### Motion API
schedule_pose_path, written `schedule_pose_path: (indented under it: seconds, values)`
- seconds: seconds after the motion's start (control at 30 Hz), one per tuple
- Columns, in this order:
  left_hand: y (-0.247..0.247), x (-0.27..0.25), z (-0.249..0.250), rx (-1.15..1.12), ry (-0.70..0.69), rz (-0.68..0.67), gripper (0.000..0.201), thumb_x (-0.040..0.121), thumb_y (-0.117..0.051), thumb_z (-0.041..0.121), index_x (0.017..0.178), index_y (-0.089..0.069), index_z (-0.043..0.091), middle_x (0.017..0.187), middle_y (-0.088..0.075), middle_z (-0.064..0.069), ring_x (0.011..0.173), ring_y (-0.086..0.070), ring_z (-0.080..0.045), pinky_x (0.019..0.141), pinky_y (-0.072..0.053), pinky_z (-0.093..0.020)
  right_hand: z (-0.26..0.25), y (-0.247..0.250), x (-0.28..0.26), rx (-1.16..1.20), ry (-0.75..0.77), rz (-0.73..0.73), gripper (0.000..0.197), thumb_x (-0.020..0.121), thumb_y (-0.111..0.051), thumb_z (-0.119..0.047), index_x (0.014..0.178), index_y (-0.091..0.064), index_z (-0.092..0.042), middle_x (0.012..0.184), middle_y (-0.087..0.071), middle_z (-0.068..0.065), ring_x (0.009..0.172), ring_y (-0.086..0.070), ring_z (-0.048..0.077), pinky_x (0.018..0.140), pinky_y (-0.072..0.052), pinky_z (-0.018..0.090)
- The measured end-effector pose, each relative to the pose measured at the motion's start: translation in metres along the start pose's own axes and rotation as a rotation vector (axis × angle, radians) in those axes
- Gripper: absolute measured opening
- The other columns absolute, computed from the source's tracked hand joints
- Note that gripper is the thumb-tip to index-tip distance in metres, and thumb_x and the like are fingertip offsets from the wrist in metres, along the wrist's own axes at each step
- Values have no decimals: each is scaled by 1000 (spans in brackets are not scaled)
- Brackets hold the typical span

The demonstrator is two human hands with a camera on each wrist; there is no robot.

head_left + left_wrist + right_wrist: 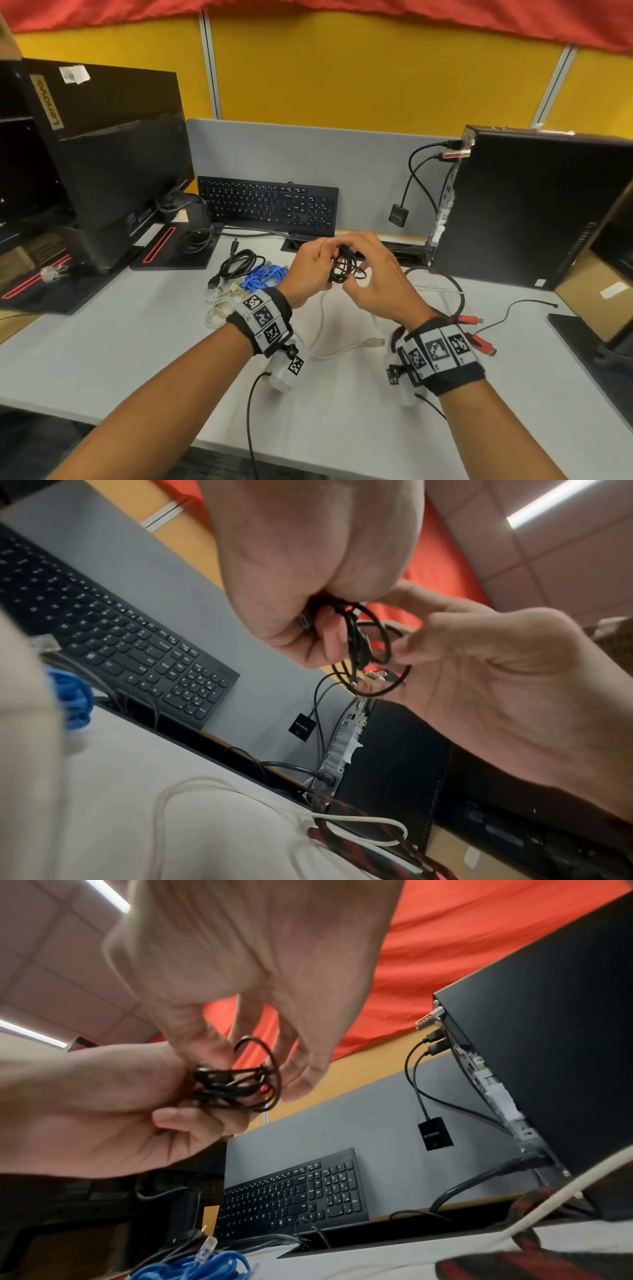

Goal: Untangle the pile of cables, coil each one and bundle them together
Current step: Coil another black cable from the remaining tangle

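**Both hands on a small black coil above the desk**

The left hand [310, 270] grips a thin black cable [343, 266], wound into a small round coil of several glossy loops, with its fingers and thumb curled round one side of the bundle. The right hand [375, 274] meets it from 3 o'clock; its thumb and forefinger pinch the loops on the far side, the other fingers [301, 1080] hanging loosely spread. The coil is held in the air above the middle of the pale grey desk [144, 342], clear of the surface.

At 9 o'clock from the hands lie three more cables, close together: a thicker black cable [239, 262] in loose rubbery loops, a bright blue network cable [265, 277] bunched in a tight heap with a clear plastic plug, and a thin cream cable [221, 305] in a slack tangle. At 6 o'clock a smooth white cable [320, 329] curves across the desk. At 4 o'clock a braided red-and-black cable [457, 291] arcs in a wide hoop, its woven sheath showing a chequered pattern in the left wrist view, ending in red plugs.

A flat black keyboard [270, 205] leans against the grey felt partition [359, 164] at 12 o'clock. A boxy black computer tower [527, 205] stands at 2 o'clock, a black monitor [113, 144] at 10 o'clock.
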State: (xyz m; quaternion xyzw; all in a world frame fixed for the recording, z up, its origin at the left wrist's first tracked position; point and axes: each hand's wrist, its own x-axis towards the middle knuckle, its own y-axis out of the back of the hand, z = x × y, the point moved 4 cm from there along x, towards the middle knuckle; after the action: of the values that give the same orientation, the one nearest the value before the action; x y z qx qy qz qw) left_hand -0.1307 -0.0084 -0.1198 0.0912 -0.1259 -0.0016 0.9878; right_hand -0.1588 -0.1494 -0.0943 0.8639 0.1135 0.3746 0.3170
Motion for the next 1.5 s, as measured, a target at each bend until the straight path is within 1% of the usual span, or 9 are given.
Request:
schedule_pose_path:
  seconds: [0.1,0.23,0.4,0.5,0.67,0.9,1.13,1.37,1.5]
  values:
    - [1,1,-1,-7,5,-5,34,109,-34,25,87,-56,14,74,-56,2,59,-54,-7,41,-40,-16,4,3,4,-6,-99,20,29,88,-76,-14,116,-75,-22,120,-60,-5,109,-55,4,82,-52,22]
    - [0,0,0,71,2,-19,33,109,-34,28,89,-59,19,79,-59,0,63,-60,-5,48,-46,-18,7,3,8,-65,-108,92,24,79,-87,-19,103,-82,-19,113,-62,-4,102,-55,6,90,-40,9]
    - [1,-1,1,27,4,-73,35,109,-35,31,90,-62,18,66,-60,11,52,-56,2,44,-42,-16,-6,-1,8,-100,73,109,14,76,-88,-14,89,-82,-14,107,-63,-1,99,-55,20,94,-47,42]
    - [3,0,3,13,17,-116,35,109,-36,32,89,-62,22,59,-57,16,48,-53,0,42,-38,-15,-4,0,7,40,29,130,9,82,-84,-13,87,-77,-12,105,-64,-2,105,-57,19,94,-47,35]
    - [3,0,5,347,-104,-96,34,109,-36,20,84,-55,7,71,-51,-1,60,-43,-16,55,-37,-29,2,22,12,560,-181,350,8,91,-75,-15,89,-67,-13,94,-76,5,95,-71,25,96,-54,57]
    - [-19,-20,15,802,-364,-279,20,107,-38,15,94,-49,6,79,-63,-18,72,-55,-39,69,-46,-52,6,40,21,876,-231,461,6,101,-60,-5,98,-54,-4,87,-73,15,78,-73,30,73,-61,42]
    - [-30,-32,27,605,-544,-416,27,105,-49,27,81,-51,15,59,-43,14,56,-46,-4,54,-30,-18,19,36,20,871,-397,391,17,103,-59,-15,108,-55,1,86,-76,16,76,-76,31,68,-61,33]
    - [-26,-18,17,499,-490,-180,30,104,-50,12,76,-58,3,57,-42,15,54,-44,-1,54,-28,-16,17,40,8,392,-437,236,48,78,-82,-49,104,-68,-12,88,-77,2,75,-76,17,65,-64,35]
    - [-14,-7,15,414,-342,-124,34,106,-45,17,75,-57,12,60,-52,3,52,-45,-3,53,-36,-20,22,27,-11,235,-383,45,34,73,-91,-26,99,-75,-11,78,-76,2,64,-73,19,61,-61,27]
